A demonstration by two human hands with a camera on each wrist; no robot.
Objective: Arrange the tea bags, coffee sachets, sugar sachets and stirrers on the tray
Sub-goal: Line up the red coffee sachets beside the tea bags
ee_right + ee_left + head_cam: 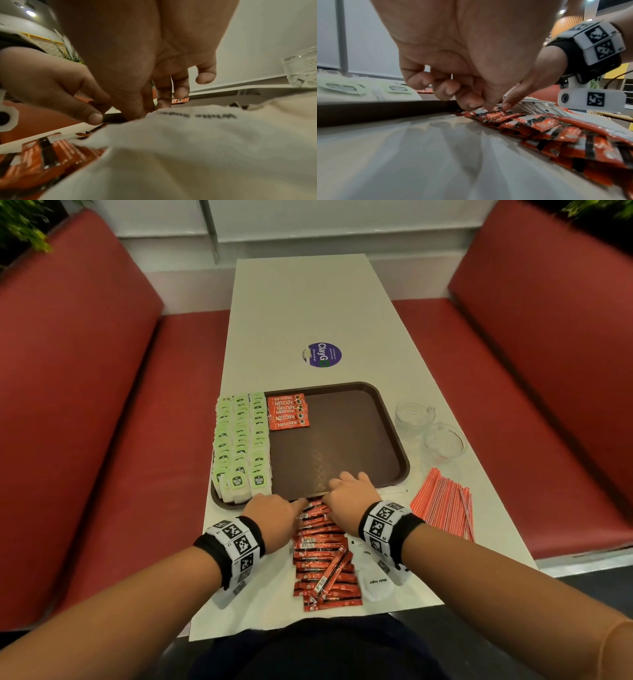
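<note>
A brown tray (342, 440) holds three rows of green-labelled tea bags (239, 446) on its left and several red coffee sachets (287, 412) beside them. More coffee sachets (322, 549) lie in a column on the table before the tray. My left hand (301, 503) pinches the far sachet of that column between thumb and curled fingers (471, 104). My right hand (337, 491) hovers at the tray's near rim, fingers fairly straight, with its thumb (510, 100) touching the same sachets. White sugar sachets (378, 580) lie under my right wrist. Red-striped stirrers (442, 505) are fanned at the right.
Two glass bowls (414, 414) (443, 440) stand right of the tray. A round purple sticker (322, 355) lies beyond it. Red benches (85, 405) flank the narrow table. The tray's middle and right show bare brown surface.
</note>
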